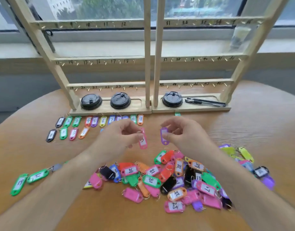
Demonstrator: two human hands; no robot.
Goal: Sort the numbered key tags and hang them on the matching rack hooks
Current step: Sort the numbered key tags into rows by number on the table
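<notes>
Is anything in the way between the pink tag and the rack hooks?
Nothing visible does. The left hand pinches the pink tag; the sorted tags ahead lie flat, and the black lids sit on the rack base, below the hooks.

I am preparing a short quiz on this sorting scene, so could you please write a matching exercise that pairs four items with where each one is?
Items:
1. pink tag
2. purple tag
3. black pens
4. green tag 19

Places:
A. in the base tray of the right rack
B. pinched by the left hand
C. flat on the table, far left
D. pinched by the right hand

Pairs: 1-B, 2-D, 3-A, 4-C
</notes>
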